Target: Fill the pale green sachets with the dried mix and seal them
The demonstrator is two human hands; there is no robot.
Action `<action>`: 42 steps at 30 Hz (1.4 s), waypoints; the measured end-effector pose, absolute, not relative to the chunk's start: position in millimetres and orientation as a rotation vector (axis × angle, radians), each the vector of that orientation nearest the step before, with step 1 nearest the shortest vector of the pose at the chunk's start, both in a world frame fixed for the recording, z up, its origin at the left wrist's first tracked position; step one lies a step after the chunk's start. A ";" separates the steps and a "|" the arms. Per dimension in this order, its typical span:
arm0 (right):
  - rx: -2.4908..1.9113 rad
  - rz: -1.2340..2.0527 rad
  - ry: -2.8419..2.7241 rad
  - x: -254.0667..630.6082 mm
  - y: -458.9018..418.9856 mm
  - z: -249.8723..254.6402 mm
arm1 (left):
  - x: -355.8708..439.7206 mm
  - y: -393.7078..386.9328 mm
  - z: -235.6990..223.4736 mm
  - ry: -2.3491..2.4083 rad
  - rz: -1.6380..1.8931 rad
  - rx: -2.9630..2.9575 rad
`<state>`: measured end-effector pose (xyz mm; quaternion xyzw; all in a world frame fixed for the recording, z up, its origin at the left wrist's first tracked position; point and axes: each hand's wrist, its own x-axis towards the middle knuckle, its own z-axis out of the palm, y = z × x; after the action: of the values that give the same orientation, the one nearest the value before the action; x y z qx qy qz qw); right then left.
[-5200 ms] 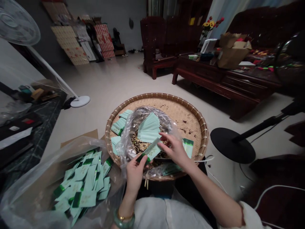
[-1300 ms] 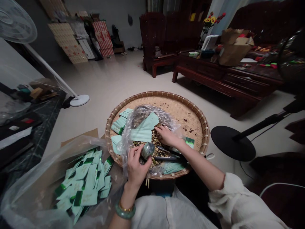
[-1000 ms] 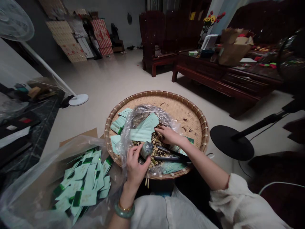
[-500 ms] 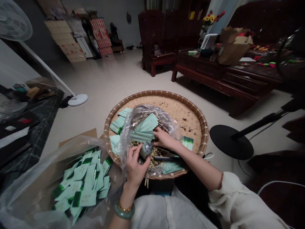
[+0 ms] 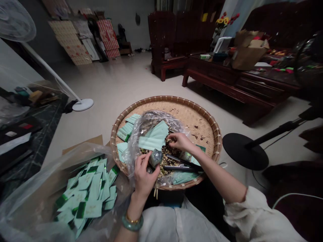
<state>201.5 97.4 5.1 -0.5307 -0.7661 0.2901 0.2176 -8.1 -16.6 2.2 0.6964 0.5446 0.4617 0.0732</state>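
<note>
My left hand (image 5: 145, 174) is wrapped round a pale green sachet (image 5: 155, 158) whose silvery mouth gapes upward. Over the dry mixture (image 5: 165, 149) of dark and pale bits, my right hand (image 5: 180, 141) has its fingers pressed together; what they pinch, if anything, is too small to make out. The mixture lies in a clear plastic bag (image 5: 133, 141) on a round woven bamboo tray (image 5: 202, 117). A fanned stack of flat mint-green sachets (image 5: 151, 143) rests on the mixture, just left of my right fingertips. Dark tongs (image 5: 180, 164), or a similar two-armed tool, lie below my right wrist.
More sachets (image 5: 124, 131) lie at the tray's left side. A large clear bag (image 5: 32, 188) of filled-looking sachets (image 5: 92, 183) stands at lower left. Fan stands (image 5: 83, 104) flank the tray, a black base (image 5: 246, 151) on the right. A dark wooden table (image 5: 227, 77) stands beyond.
The flat sachet held by both hands earlier is gone from them; my left hand now holds an opened one. My right hand moved toward the left hand, then back up and right over the mixture.
</note>
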 end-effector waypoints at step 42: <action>-1.072 0.708 -2.365 167.4 29.1 105.6 | -3.0 -13.1 3.8 1.645 1.364 2.098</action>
<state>167.4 29.1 105.6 -0.3884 -0.8564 0.2566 0.2232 -3.0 -13.1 3.8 0.6988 0.5477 0.4543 0.0733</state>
